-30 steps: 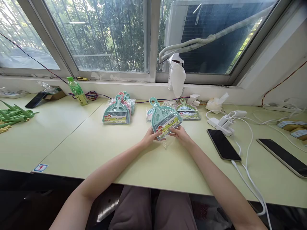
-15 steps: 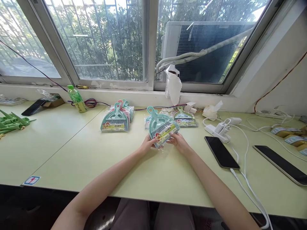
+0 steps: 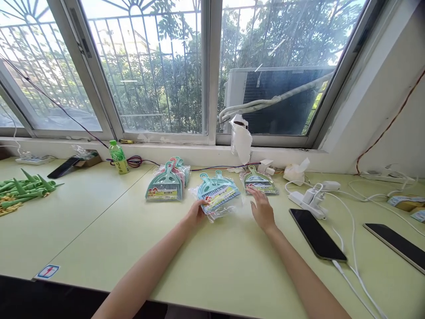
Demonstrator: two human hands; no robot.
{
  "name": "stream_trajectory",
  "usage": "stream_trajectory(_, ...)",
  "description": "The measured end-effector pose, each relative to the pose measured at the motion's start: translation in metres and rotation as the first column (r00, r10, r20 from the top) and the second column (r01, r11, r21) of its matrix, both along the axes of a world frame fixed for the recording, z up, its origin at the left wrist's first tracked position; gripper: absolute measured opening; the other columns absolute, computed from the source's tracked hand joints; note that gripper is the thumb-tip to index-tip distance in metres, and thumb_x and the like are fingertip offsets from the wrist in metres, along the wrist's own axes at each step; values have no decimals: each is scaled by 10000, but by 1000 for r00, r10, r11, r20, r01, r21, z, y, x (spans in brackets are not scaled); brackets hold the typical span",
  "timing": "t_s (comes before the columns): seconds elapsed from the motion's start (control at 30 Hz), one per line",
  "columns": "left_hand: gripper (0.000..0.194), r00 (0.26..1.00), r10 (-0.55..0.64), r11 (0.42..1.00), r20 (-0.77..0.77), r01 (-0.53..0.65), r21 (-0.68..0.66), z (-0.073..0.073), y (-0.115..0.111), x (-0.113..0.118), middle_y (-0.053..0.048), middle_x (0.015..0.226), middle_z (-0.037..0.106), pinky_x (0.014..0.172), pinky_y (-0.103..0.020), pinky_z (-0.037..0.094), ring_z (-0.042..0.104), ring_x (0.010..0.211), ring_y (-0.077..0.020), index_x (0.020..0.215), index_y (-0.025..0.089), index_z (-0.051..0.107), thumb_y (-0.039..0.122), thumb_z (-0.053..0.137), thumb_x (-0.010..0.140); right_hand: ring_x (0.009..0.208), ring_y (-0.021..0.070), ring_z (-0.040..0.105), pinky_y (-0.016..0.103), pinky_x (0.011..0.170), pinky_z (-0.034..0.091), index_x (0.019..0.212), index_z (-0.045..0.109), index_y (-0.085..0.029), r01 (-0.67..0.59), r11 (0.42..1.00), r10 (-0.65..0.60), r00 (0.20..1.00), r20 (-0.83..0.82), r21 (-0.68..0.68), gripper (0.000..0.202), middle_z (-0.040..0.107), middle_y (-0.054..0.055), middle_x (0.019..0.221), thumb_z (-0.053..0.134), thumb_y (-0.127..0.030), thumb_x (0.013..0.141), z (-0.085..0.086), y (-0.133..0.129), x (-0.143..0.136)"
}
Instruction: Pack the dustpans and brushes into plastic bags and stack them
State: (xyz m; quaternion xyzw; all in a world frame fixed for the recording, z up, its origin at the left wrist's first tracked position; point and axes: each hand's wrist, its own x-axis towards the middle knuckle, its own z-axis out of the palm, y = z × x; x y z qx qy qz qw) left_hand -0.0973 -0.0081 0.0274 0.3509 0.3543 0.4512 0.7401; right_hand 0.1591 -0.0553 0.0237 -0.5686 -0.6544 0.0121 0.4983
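My left hand (image 3: 196, 212) grips the lower left corner of a blue-green dustpan-and-brush set (image 3: 219, 195) in clear plastic, tilted over the table. A second blue-green handle shows behind it. My right hand (image 3: 263, 210) has its fingers apart and holds nothing; its fingertips are near the lower left edge of a green packaged set (image 3: 260, 181) lying at the back. To the left, several packaged sets overlap in a pile, with a teal set (image 3: 165, 184) in front and pink behind.
A green bottle (image 3: 118, 158) stands at the back left, near green cone-shaped pieces (image 3: 28, 188). On the right are a power strip (image 3: 307, 201), white cables, a black phone (image 3: 317, 234) and another dark device (image 3: 396, 243). The window sill runs behind.
My right hand has let go of the held set and moved right, its fingers now spread near the green set. My left hand keeps its grip. The view has tilted up.
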Motion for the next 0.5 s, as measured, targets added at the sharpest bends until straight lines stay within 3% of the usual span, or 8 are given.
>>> stream_trajectory(0.07,315,1000,-20,998,15,21,-67,-2,4,-3,-86,843,702,549,-285,580,659,691,-190,922,152,586,120,578,609,1289,256,451,477,1074,356,1265,574,-337,-91,996,91,994,62,-10,462,555,-7,1351,550,-222,817,-3,4,3)
stream_trajectory(0.27,416,985,-169,979,15,170,-115,-3,4,-5,-110,847,699,482,-253,556,658,630,-177,1041,69,553,93,560,626,1117,252,582,456,972,446,991,729,-358,-248,968,248,969,-15,-25,198,684,-5,1156,580,-362,862,-5,8,5)
stream_trajectory(0.4,493,977,-209,968,39,212,-135,-3,6,-7,-106,862,685,474,-236,551,667,646,-174,1150,33,493,83,558,663,1045,239,632,413,917,488,990,737,-314,-266,963,262,962,-70,-39,226,708,17,1104,558,-394,877,-6,7,4)
stream_trajectory(0.5,477,967,-254,960,5,253,-119,-4,7,-9,-77,825,671,460,-217,540,655,601,-152,1170,50,482,137,604,718,988,235,654,389,875,508,971,743,-285,-208,978,205,976,-71,-30,257,723,31,1048,536,-411,886,-10,8,5)
